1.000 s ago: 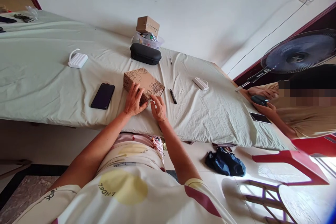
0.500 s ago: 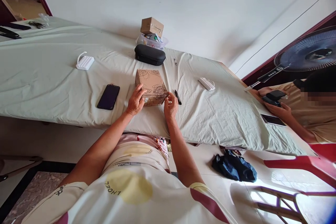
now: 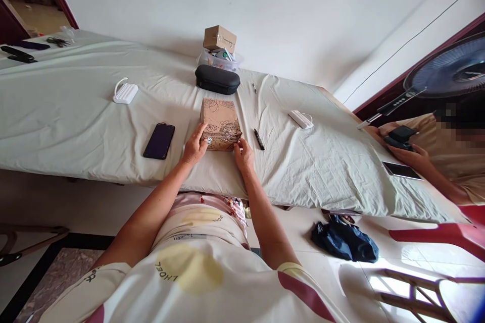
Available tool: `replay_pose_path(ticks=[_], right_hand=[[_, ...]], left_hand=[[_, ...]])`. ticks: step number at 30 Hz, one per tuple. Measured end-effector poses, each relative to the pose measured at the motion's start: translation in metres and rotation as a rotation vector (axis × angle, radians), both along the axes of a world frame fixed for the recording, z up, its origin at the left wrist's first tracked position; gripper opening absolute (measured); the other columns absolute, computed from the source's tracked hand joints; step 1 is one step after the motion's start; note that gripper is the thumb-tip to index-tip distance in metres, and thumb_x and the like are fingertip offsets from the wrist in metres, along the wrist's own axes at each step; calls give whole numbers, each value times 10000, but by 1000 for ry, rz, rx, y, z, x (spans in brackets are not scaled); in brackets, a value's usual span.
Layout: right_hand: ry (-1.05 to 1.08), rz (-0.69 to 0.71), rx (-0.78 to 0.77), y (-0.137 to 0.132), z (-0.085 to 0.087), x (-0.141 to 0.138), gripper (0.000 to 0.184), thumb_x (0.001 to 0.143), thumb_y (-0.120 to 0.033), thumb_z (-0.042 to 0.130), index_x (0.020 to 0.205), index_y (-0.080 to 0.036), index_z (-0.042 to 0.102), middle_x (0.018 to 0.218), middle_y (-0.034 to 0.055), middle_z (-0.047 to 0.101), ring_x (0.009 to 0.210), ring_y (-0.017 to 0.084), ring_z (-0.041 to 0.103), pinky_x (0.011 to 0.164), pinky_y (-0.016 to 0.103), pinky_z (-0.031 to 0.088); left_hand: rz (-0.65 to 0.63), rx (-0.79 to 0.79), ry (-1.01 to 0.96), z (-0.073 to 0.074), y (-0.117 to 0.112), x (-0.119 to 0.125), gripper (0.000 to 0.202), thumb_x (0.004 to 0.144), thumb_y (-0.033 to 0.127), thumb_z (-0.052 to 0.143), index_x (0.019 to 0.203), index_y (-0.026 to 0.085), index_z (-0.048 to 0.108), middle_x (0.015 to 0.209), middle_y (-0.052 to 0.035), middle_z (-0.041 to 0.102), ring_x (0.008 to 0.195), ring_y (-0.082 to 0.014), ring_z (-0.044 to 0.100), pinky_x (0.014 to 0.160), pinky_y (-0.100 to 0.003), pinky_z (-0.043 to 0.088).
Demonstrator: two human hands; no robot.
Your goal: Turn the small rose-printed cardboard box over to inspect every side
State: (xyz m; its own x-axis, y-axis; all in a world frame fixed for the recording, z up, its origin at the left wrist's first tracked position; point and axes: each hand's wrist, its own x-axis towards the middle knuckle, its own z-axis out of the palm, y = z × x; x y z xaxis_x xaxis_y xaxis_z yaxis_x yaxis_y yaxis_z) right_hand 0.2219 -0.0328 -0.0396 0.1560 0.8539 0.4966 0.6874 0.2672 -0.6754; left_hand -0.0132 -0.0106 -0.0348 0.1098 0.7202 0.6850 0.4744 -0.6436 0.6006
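Head view, patterned box: the cardboard box sits upright on the green tablecloth, between the two hands, with the black case behind it.
Left hand: the left hand grips the box's near left corner, fingers along the side and thumb at the front face.
Right hand: the right hand touches the lower right front corner, fingers curled (I cannot tell whether they pinch the edge or merely rest there).
Cloth: it lies in loose wrinkles; a sideways push could drag it along with the box, since nothing visible pins it down nearby.
Box corner: hard pulling with the right fingertips might crease or tear the cardboard, or swivel the box if the left hand bears too lightly.
Marker: the black marker lies just beyond the right hand; an outward sweep of the knuckles could roll it away.
Phone: the dark phone lies flat left of the left hand, where a swinging wrist might nudge it.
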Motion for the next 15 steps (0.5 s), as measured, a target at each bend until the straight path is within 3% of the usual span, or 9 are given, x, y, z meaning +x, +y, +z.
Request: replay_pose_path(ticks=[4, 6, 10, 12, 15], right_hand=[[-132, 14, -54, 1, -4, 2, 238, 896, -362, 554, 1062, -209, 628, 965, 83, 734, 916, 259, 654, 865, 408, 536], [-183, 15, -50, 2, -6, 4, 245, 864, -321, 579, 1078, -207, 610, 997, 92, 740, 944, 268, 647, 893, 420, 525], [-229, 7, -51, 2, -9, 4, 303, 875, -333, 600, 1149, -204, 574, 1016, 95, 734, 978, 272, 641, 921, 430, 514], [-256, 2, -48, 0, -8, 0, 342, 886, -396, 640, 1156, -200, 560, 1024, 103, 721, 990, 280, 640, 933, 442, 507], [-295, -62, -41, -4, -7, -9, 540, 826, -564, 747, 1154, -187, 542, 1074, 142, 686, 1046, 319, 625, 948, 474, 493]], left_hand=[[10, -26, 52, -3, 0, 3, 740, 932, 233, 520, 1617, 207, 240, 1662, -88, 355, 1542, -227, 349, 1294, -392, 320], [51, -79, 94, -5, 0, 5, 778, 925, 246, 556, 1618, 180, 209, 1671, -134, 323, 1519, -265, 390, 1261, -409, 368], [218, -219, 218, -10, -2, 9, 738, 898, 278, 668, 1538, 127, 333, 1462, -239, 558, 1304, -359, 599, 1172, -536, 420], [287, -227, 260, -9, -4, 11, 690, 884, 326, 728, 1468, 128, 418, 1330, -244, 641, 1254, -387, 617, 1167, -596, 380], [328, -205, 288, -4, -10, 15, 711, 863, 465, 781, 1404, 120, 473, 1283, -261, 651, 1253, -415, 603, 1161, -628, 337]])
